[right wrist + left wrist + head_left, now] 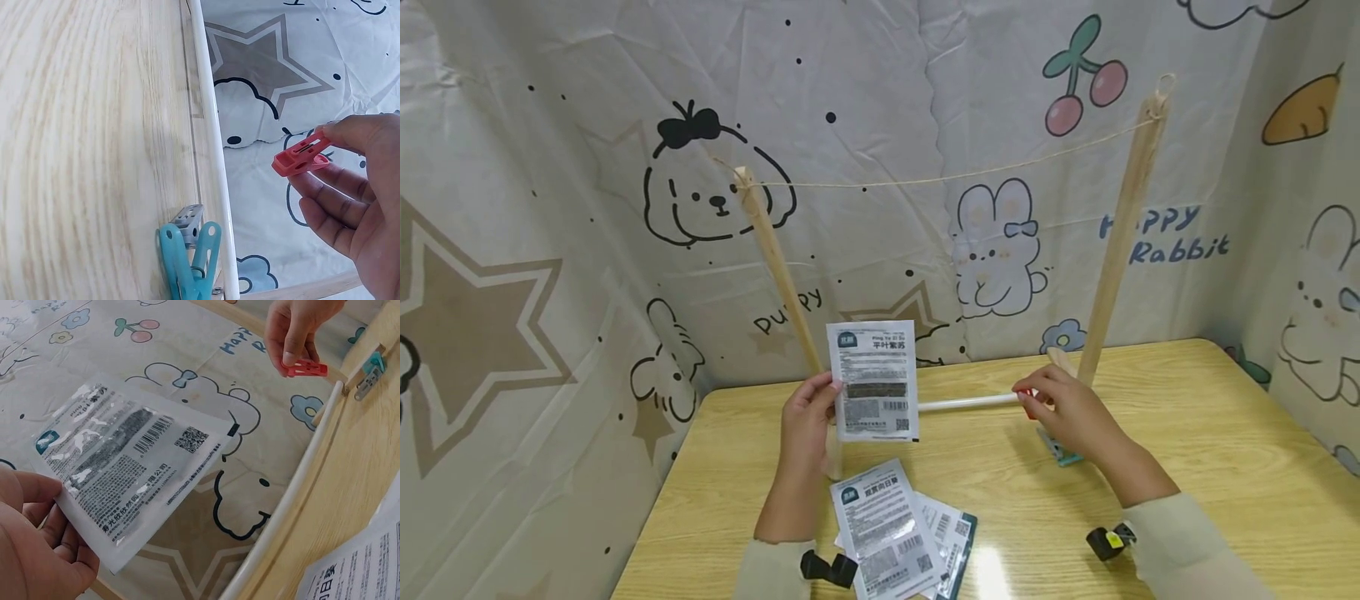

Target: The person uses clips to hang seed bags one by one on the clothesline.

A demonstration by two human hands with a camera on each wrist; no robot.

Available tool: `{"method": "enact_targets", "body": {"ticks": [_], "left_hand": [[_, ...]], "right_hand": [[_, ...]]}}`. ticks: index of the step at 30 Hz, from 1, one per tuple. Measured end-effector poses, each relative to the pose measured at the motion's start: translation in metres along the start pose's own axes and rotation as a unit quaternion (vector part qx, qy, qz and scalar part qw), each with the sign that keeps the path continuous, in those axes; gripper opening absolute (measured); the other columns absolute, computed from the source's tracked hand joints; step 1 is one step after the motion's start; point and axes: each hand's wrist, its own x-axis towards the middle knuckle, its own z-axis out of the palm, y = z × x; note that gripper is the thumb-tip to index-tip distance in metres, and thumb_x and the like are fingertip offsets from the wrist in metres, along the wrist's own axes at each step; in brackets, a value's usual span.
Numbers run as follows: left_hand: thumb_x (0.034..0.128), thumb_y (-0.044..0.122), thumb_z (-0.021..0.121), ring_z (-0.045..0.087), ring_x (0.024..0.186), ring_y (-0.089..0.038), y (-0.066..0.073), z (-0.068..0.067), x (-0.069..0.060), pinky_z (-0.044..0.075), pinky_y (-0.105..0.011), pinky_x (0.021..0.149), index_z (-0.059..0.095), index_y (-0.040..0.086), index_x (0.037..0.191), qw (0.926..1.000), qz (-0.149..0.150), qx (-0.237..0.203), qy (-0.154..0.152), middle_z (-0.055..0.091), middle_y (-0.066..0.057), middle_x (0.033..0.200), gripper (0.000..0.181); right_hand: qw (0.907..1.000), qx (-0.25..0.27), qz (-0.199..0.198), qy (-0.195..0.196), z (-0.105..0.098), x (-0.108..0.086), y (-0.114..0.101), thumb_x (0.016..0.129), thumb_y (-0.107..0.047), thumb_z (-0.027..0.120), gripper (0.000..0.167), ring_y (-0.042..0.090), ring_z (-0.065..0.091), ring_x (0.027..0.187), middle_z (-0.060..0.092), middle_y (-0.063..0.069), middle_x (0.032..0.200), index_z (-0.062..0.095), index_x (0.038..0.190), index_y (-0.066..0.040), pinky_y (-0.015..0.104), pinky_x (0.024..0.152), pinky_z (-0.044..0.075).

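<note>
My left hand (808,425) pinches a white printed seed packet (877,367) by its left edge and holds it upright above the table. My right hand (1067,408) holds a red clothespin (301,157) between thumb and fingers, to the right of the packet and apart from it. In the right wrist view a teal clothespin (181,262) and a grey clothespin (189,220) lie on the table below the right hand. More packets (887,533) lie overlapped on the table near the left forearm.
A thin string (925,181) hangs between a left wooden post (778,267) and a right wooden post (1123,225). A white rod (970,403) runs low between them. Behind the wooden table (715,500) hangs a printed cloth (880,100).
</note>
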Motion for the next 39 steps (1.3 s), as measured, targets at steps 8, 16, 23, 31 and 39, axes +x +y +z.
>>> {"method": "enact_targets", "body": {"ticks": [8, 16, 23, 31, 39], "left_hand": [[0.0959, 0.012, 0.067, 0.062, 0.087, -0.011, 0.006, -0.005, 0.002, 0.051, -0.023, 0.079, 0.068, 0.000, 0.117, 0.9999, 0.007, 0.009, 0.005, 0.068, 0.006, 0.098, 0.024], [0.0971, 0.016, 0.066, 0.061, 0.088, -0.013, 0.015, -0.005, 0.003, 0.050, -0.029, 0.084, 0.068, 0.004, 0.120, 0.9995, 0.002, 0.030, 0.000, 0.068, 0.005, 0.102, 0.025], [0.0981, 0.015, 0.065, 0.063, 0.091, -0.015, 0.018, -0.004, 0.003, 0.052, -0.026, 0.083, 0.068, 0.004, 0.119, 0.9995, 0.013, 0.024, -0.013, 0.069, 0.003, 0.103, 0.024], [0.0992, 0.017, 0.063, 0.064, 0.094, -0.017, 0.026, -0.004, 0.003, 0.052, -0.033, 0.091, 0.069, 0.007, 0.120, 0.9990, 0.022, 0.036, -0.019, 0.070, 0.000, 0.108, 0.023], [0.0997, 0.018, 0.063, 0.064, 0.096, -0.017, 0.030, -0.005, 0.002, 0.053, -0.031, 0.089, 0.069, 0.007, 0.121, 0.9985, 0.033, 0.037, -0.023, 0.070, -0.001, 0.109, 0.024]], "right_hand": [[1.0000, 0.001, 0.002, 0.000, -0.006, 0.001, -0.002, 0.101, -0.022, 0.063, 0.018, 0.008, 0.061, 0.083, 0.061, 0.000, 0.107, 0.073, 0.113, -0.014, 0.026, 0.068, 0.052], [0.9998, -0.005, -0.017, 0.012, -0.011, 0.006, -0.004, 0.101, -0.020, 0.063, 0.016, 0.014, 0.063, 0.086, 0.061, 0.001, 0.107, 0.073, 0.112, -0.015, 0.025, 0.067, 0.053], [0.9994, -0.013, -0.028, 0.018, -0.015, 0.007, -0.006, 0.100, -0.017, 0.065, 0.015, 0.017, 0.064, 0.088, 0.063, 0.004, 0.109, 0.074, 0.111, -0.013, 0.027, 0.068, 0.054], [0.9993, -0.014, -0.032, 0.014, -0.019, 0.008, -0.008, 0.099, -0.016, 0.066, 0.016, 0.015, 0.062, 0.086, 0.062, 0.002, 0.106, 0.074, 0.112, -0.012, 0.026, 0.066, 0.052], [0.9980, -0.020, -0.053, 0.028, -0.019, 0.009, -0.009, 0.097, -0.014, 0.068, 0.014, 0.012, 0.060, 0.083, 0.061, -0.001, 0.101, 0.074, 0.110, -0.013, 0.026, 0.067, 0.052]]}}
